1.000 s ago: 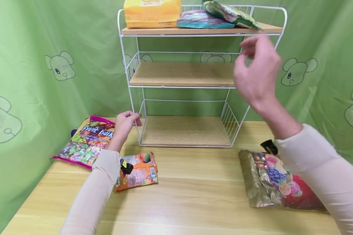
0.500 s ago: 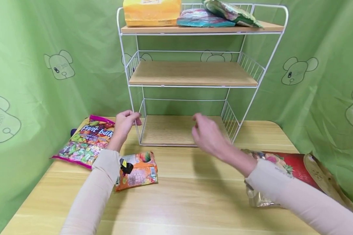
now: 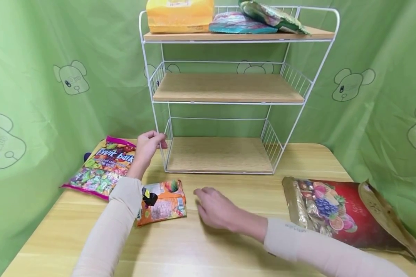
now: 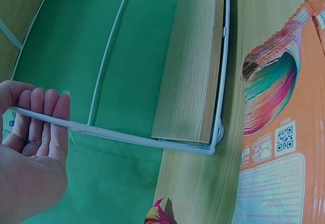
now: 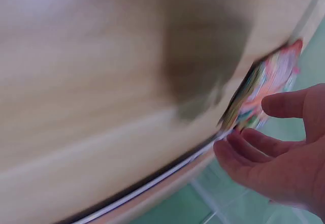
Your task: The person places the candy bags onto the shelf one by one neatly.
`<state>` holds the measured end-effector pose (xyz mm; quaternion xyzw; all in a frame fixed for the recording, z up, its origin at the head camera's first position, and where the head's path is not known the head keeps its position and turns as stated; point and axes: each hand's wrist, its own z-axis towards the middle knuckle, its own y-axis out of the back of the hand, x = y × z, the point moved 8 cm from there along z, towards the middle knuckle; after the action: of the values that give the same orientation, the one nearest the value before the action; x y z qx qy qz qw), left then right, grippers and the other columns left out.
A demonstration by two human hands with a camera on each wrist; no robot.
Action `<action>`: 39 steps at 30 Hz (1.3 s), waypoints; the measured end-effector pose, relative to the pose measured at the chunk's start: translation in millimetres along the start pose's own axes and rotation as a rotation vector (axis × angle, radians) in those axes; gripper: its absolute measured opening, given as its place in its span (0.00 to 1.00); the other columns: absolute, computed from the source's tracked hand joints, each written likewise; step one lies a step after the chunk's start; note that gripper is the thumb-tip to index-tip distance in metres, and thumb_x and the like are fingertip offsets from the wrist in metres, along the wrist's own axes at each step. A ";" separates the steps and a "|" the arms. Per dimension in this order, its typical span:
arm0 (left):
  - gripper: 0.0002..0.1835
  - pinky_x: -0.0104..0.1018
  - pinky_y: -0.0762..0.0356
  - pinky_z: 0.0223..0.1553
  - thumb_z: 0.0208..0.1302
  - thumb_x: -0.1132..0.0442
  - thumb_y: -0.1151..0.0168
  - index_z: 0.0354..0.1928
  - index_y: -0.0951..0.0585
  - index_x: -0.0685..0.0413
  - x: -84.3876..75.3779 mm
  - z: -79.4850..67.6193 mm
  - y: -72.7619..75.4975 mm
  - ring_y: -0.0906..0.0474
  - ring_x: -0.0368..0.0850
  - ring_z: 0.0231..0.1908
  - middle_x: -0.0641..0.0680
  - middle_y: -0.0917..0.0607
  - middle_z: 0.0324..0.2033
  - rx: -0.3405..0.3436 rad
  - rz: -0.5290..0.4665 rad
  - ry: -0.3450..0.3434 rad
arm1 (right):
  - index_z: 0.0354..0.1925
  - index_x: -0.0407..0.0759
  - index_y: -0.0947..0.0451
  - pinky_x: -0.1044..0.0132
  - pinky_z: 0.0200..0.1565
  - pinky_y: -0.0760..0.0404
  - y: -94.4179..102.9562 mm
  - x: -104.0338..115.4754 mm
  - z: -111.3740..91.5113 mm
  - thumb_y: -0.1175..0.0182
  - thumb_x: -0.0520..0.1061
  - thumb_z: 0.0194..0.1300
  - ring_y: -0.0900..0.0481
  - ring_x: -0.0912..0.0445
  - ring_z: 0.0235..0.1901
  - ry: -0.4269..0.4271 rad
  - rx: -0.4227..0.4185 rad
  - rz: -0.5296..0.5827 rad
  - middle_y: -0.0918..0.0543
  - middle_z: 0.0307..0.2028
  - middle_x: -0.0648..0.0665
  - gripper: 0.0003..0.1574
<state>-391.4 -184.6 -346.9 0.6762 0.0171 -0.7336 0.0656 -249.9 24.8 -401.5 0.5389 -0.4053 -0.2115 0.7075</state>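
My left hand (image 3: pixel 147 148) grips the front left post of a white wire rack (image 3: pixel 156 120); in the left wrist view its fingers (image 4: pixel 35 102) curl round the thin bar. My right hand (image 3: pixel 215 207) is over the table with fingers relaxed and nothing in them, just right of an orange snack bag (image 3: pixel 163 204) lying flat. The same orange bag (image 4: pixel 277 132) fills the right side of the left wrist view. In the blurred right wrist view, the right hand (image 5: pixel 284 153) has its thumb and fingers apart.
On the rack's top shelf are a yellow package (image 3: pixel 180 17), a blue-pink bag (image 3: pixel 240 24) and a green bag (image 3: pixel 274 17). A pink-edged candy bag (image 3: pixel 102 165) lies at the table's left, a large red and gold bag (image 3: pixel 350 215) at the right. Green curtains (image 3: pixel 27 69) surround the table.
My right hand has come down from beside the top shelf, past the lowest shelf, and left to near the orange bag. The left hand stays on the post.
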 end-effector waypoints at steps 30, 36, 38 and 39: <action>0.09 0.34 0.14 0.46 0.67 0.65 0.39 0.27 0.24 0.58 7.4 5.3 0.8 0.17 0.39 0.28 0.47 0.15 0.22 -0.025 0.010 -0.051 | 0.76 0.57 0.40 0.47 0.75 0.37 -52.0 64.4 14.0 0.48 0.49 0.77 0.37 0.38 0.74 0.103 0.182 -0.048 0.35 0.73 0.33 0.33; 0.09 0.35 0.14 0.48 0.68 0.64 0.39 0.29 0.24 0.60 5.2 3.3 -0.6 0.18 0.40 0.30 0.45 0.16 0.23 -0.015 0.019 -0.041 | 0.78 0.59 0.43 0.46 0.75 0.37 -58.3 61.7 13.0 0.48 0.51 0.78 0.36 0.38 0.74 0.093 0.201 -0.068 0.36 0.75 0.34 0.35; 0.09 0.34 0.14 0.48 0.68 0.64 0.39 0.29 0.24 0.60 4.8 3.0 -0.8 0.18 0.41 0.30 0.45 0.16 0.23 -0.012 0.018 -0.040 | 0.78 0.59 0.43 0.47 0.75 0.36 -58.1 61.7 13.2 0.48 0.51 0.78 0.36 0.39 0.73 0.096 0.205 -0.083 0.36 0.75 0.34 0.35; 0.09 0.35 0.14 0.49 0.68 0.64 0.39 0.29 0.24 0.61 4.9 3.2 -0.8 0.18 0.41 0.30 0.46 0.16 0.23 -0.012 0.017 -0.039 | 0.78 0.59 0.42 0.48 0.75 0.36 -58.1 61.5 13.2 0.48 0.51 0.78 0.36 0.40 0.73 0.094 0.207 -0.091 0.36 0.75 0.35 0.35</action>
<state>-395.1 -184.6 -351.6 0.6613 0.0143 -0.7461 0.0764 -216.7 -47.5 -433.4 0.6362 -0.3665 -0.1746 0.6561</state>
